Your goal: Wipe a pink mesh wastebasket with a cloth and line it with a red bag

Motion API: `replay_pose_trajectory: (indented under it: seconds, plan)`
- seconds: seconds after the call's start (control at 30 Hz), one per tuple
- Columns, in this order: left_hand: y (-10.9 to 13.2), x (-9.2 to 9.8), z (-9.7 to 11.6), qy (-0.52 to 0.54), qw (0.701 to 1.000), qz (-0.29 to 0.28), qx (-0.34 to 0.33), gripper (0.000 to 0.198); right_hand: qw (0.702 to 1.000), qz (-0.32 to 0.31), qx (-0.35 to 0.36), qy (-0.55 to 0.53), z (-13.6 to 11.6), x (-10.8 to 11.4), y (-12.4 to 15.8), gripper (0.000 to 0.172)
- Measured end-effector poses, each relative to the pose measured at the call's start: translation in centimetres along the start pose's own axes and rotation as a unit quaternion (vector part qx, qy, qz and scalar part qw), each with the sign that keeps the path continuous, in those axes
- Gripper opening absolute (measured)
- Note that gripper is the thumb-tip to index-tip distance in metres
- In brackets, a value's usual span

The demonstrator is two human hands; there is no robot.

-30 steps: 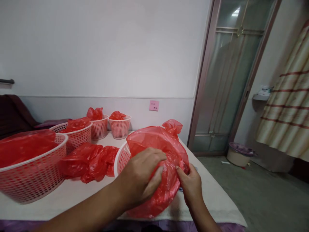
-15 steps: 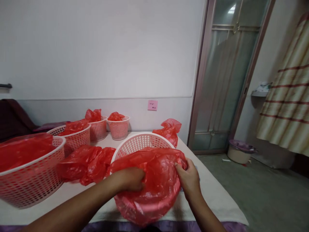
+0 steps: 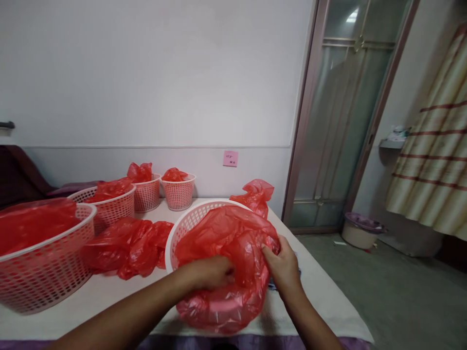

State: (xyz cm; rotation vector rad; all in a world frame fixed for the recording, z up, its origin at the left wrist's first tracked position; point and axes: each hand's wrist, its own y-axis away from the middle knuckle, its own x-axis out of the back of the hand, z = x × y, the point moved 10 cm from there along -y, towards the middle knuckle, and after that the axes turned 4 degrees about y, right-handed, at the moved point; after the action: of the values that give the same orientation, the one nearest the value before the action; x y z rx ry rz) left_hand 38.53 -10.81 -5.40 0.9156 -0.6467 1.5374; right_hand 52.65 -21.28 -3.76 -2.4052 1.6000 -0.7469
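Note:
A white plastic basket [image 3: 170,243] with a perforated wall stands tilted towards me at the table's front. A red plastic bag [image 3: 222,228] lines it and folds over its near and right rim, leaving the left and back rim bare. My right hand [image 3: 283,265] grips the bag and the rim at the right side, thumb on the inner face. Inside the bag's mouth, my left hand [image 3: 215,272] is curled with its knuckles against the plastic. Its fingertips are hidden, so what they hold, if anything, does not show.
Several white baskets with red bags, among them a large basket [image 3: 47,262], stand on the left. Crumpled red bags [image 3: 142,248] lie beside my basket; another red bag [image 3: 257,194] sits behind it. A pink note [image 3: 230,158] is on the wall. The table edge [image 3: 339,291] runs along the right.
My left hand has moved right and slightly down inside the bag. The bag's upper part has spread up and back over the opening; its near overhang has drawn up a little. My right hand keeps its grip.

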Motion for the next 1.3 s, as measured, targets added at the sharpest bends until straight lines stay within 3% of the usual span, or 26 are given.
replay_pose_trajectory:
  seconds: [0.1,0.23,0.3,0.37,0.43,0.53,0.8,1.03,1.3]
  plan:
    - [0.9,4.9,2.6,-0.007,0.990,0.138,-0.036,0.014,1.000,-0.010,0.004,-0.019,-0.5,-0.3,0.2,0.044]
    - [3.2,11.4,5.6,-0.056,0.938,0.332,-0.084,0.019,0.999,-0.026,0.018,-0.035,-1.8,-0.6,0.9,0.043]
    - [4.1,13.6,5.7,-0.101,0.907,0.398,-0.091,0.030,0.999,-0.037,0.028,-0.021,-2.5,-0.7,1.4,0.041]
    - [4.4,15.1,4.9,-0.143,0.888,0.428,-0.085,0.045,0.998,-0.050,0.036,-0.011,-3.1,-0.8,1.9,0.040]
    - [4.0,15.8,3.6,-0.175,0.884,0.426,-0.073,0.048,0.997,-0.064,0.040,-0.009,-3.4,-0.9,2.4,0.038]
    - [3.2,16.0,2.3,-0.201,0.898,0.387,-0.062,0.038,0.996,-0.073,0.050,-0.013,-3.7,-1.2,2.9,0.037]
    - [2.1,16.5,3.4,-0.219,0.907,0.355,-0.062,0.031,0.993,-0.088,0.069,-0.023,-4.2,-1.9,3.6,0.037]
    - [0.7,17.4,-2.0,-0.093,0.948,0.304,-0.019,0.037,0.996,-0.042,0.084,0.006,-4.3,-0.5,3.6,0.050]
    - [0.0,18.0,-1.9,0.053,0.958,0.277,-0.046,0.029,0.987,-0.022,0.151,0.050,-5.1,-0.8,3.6,0.056]
